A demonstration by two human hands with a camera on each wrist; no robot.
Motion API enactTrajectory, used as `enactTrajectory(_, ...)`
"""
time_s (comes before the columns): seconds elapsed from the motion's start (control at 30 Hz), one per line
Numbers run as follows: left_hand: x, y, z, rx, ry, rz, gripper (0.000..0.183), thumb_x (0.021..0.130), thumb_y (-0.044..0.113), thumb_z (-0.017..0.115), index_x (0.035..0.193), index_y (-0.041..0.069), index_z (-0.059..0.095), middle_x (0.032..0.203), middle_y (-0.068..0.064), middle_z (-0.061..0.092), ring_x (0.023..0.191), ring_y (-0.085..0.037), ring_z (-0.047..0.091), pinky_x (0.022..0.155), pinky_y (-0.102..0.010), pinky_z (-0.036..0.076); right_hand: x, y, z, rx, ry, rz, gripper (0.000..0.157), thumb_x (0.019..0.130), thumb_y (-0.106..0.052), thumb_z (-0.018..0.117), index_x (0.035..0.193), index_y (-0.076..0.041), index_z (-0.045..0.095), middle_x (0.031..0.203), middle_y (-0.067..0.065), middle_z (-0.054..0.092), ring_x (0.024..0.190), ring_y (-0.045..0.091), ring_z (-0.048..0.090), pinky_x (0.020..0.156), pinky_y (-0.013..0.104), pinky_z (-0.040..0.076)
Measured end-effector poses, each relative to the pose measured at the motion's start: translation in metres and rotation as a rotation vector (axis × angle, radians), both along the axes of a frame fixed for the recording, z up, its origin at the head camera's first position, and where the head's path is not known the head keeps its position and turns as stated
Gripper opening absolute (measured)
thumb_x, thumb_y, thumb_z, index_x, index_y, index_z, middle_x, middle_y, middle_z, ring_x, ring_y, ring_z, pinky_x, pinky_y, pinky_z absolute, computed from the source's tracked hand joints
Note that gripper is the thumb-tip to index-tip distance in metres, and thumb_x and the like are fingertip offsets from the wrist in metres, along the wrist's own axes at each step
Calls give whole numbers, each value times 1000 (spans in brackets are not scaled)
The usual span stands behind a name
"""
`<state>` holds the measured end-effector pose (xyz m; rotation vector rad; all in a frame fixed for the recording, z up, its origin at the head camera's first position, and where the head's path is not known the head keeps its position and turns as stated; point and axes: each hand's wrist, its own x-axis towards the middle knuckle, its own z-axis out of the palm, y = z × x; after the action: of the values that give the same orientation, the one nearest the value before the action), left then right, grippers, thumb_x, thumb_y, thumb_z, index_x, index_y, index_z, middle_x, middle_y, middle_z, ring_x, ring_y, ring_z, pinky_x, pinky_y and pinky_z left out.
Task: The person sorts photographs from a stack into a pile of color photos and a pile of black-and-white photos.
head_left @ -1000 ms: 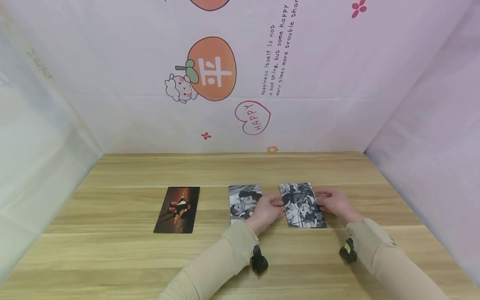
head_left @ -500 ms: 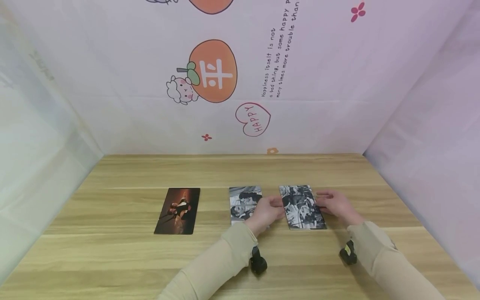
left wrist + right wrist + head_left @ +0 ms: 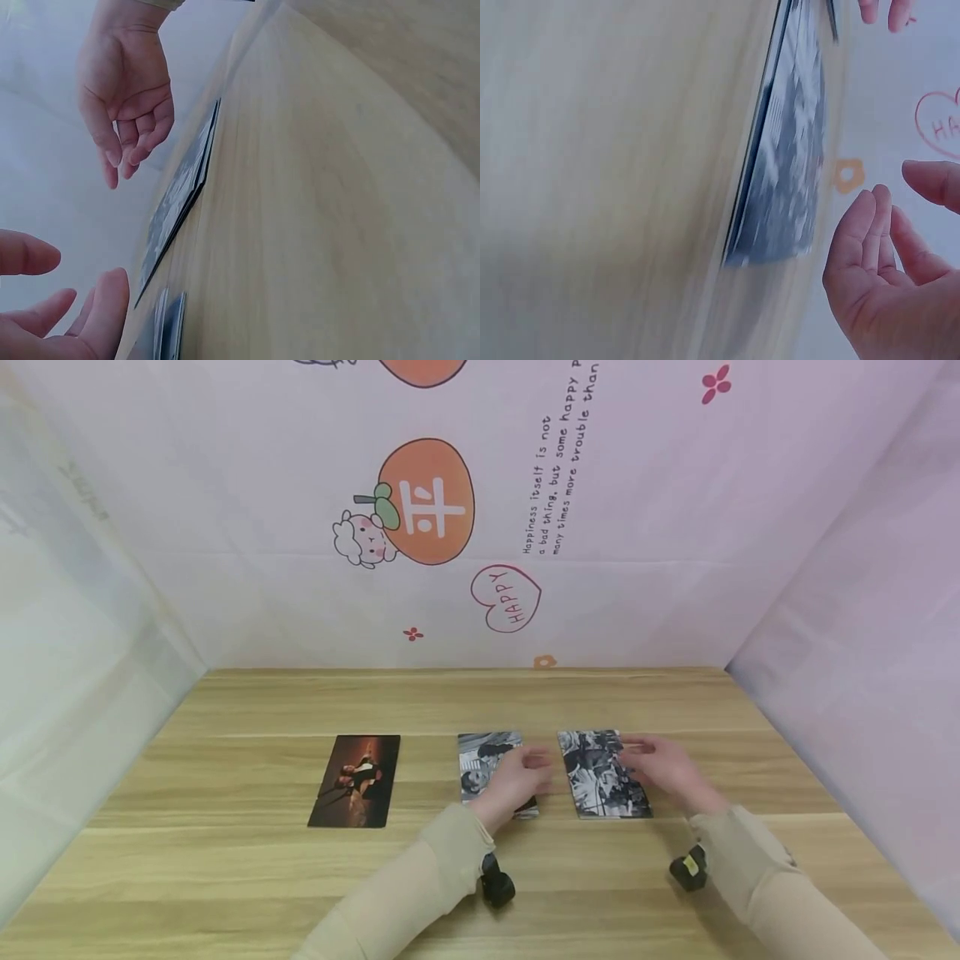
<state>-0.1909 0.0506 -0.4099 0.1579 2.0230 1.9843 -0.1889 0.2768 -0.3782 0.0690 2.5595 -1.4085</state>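
Observation:
On the wooden table, a black-and-white photo card [image 3: 603,777] lies on the right; the right wrist view shows it as a stack of cards [image 3: 784,172] with layered edges. My right hand [image 3: 663,768] hovers at its right edge, fingers relaxed, holding nothing. Over a second black-and-white card [image 3: 476,768] in the middle is my left hand [image 3: 513,785], which hides part of it. Its fingers [image 3: 105,315] are parted and grip nothing. A dark orange-brown photo card [image 3: 356,781] lies by itself on the left.
The wooden table [image 3: 225,877] meets a white printed cloth [image 3: 637,610] at the back, with cloth walls on both sides. Black wrist cameras [image 3: 497,883] hang under the sleeves.
My left hand has drawn left, away from the right stack. My right hand has lifted slightly and shifted a little left. The cards lie almost as before.

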Motion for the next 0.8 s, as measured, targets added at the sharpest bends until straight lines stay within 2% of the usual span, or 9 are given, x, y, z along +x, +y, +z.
enactTrajectory(0.17, 2, -10, 3, 19, 12, 1, 43, 89, -2, 56, 130, -8, 48, 122, -26, 56, 103, -37, 62, 84, -36, 57, 3, -11, 4, -52, -2, 38, 52, 94, -7, 51, 138, 13, 32, 132, 36, 44, 118, 43, 51, 97, 40, 49)
enactTrajectory(0.47, 7, -29, 7, -29, 51, -12, 42, 91, 3, 54, 131, -6, 48, 121, -25, 57, 108, -35, 60, 87, -36, 56, 6, -28, 3, -106, 1, 57, 50, 94, -8, 53, 136, 11, 37, 129, 32, 49, 115, 38, 54, 97, 40, 50)
enactTrajectory(0.8, 11, -51, 0, -14, 90, -24, 43, 88, 1, 53, 129, -11, 46, 119, -28, 57, 108, -37, 59, 87, -34, 55, 8, -50, -3, -146, 3, 90, 44, 94, -8, 52, 132, 12, 41, 121, 29, 55, 108, 33, 59, 94, 41, 52)
